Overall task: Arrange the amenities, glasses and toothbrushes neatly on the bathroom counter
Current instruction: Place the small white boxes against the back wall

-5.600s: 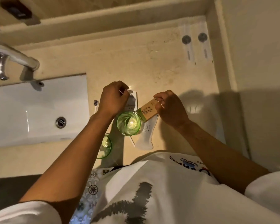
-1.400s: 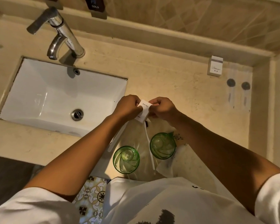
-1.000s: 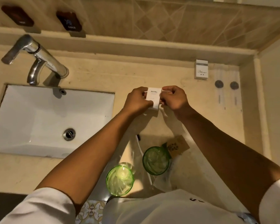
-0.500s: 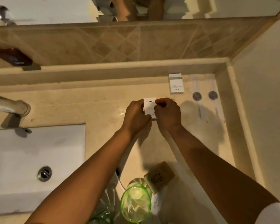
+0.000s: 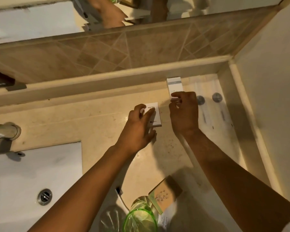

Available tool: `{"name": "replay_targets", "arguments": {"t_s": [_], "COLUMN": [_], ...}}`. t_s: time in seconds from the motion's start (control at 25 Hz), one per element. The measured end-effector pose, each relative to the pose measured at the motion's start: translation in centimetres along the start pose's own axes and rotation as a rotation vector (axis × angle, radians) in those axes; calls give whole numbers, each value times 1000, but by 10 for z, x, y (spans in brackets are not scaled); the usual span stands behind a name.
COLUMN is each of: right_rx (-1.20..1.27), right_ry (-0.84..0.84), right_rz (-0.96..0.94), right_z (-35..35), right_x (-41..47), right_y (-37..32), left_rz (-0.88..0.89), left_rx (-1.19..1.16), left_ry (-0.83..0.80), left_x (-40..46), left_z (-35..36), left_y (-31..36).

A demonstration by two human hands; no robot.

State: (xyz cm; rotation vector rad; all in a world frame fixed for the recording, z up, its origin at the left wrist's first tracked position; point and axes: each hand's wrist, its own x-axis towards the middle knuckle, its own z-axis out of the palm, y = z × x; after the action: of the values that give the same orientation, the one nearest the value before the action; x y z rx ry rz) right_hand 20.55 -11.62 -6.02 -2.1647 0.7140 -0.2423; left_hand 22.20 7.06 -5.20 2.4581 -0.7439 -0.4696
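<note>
Head view. The counter (image 5: 94,124) is beige stone, with a white sink (image 5: 23,178) set in at the left and its drain (image 5: 44,197) visible. Part of a tap (image 5: 5,131) shows at the left edge.

The left hand (image 5: 137,129) rests on a white box (image 5: 155,117) printed "HOTEL", which lies flat on the counter near the middle. The thumb and forefinger lie across the box's left part; the remaining fingers are loosely curled beside its near edge. The hold is a light press and pinch, not a full grasp.

The right hand (image 5: 184,113) is just to the right of that box, apart from it. Its fingertips are narrowed on the near end of a second white box (image 5: 174,85) with a grey band, which stands against the back ledge (image 5: 107,81). Whether that box is lifted or resting cannot be told.

Right of this hand, two sachets (image 5: 209,104) in clear wrap, each with a dark round spot, lie side by side by the right wall.

At the bottom, a green glass (image 5: 140,221) is cut off by the frame edge. A tan packet (image 5: 166,195) with a floral print lies just beside it, partly over a white wrapper (image 5: 167,218). A toothbrush (image 5: 120,195) lies to the left of the glass, its dark head pointing away from the person.

A mirror (image 5: 40,22) above the tiled wall reflects the arms.
</note>
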Motion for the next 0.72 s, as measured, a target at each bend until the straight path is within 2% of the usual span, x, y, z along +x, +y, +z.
{"name": "replay_targets", "arguments": {"t_s": [0.12,0.28,0.72], "right_rx": [-72,-142,-73], "right_ry": [7,-31,-73], "right_rz": [3,7,39], "right_z": [-4,-4,-4], "right_x": [17,33,51], "right_y": [8,12,18], "left_rz": [146,103,109], "left_rx": [110,74,97], "left_ry": [5,56,105], "left_x": [9,34,93], "left_z": [7,9,10], "left_y": [-4,2,7]}}
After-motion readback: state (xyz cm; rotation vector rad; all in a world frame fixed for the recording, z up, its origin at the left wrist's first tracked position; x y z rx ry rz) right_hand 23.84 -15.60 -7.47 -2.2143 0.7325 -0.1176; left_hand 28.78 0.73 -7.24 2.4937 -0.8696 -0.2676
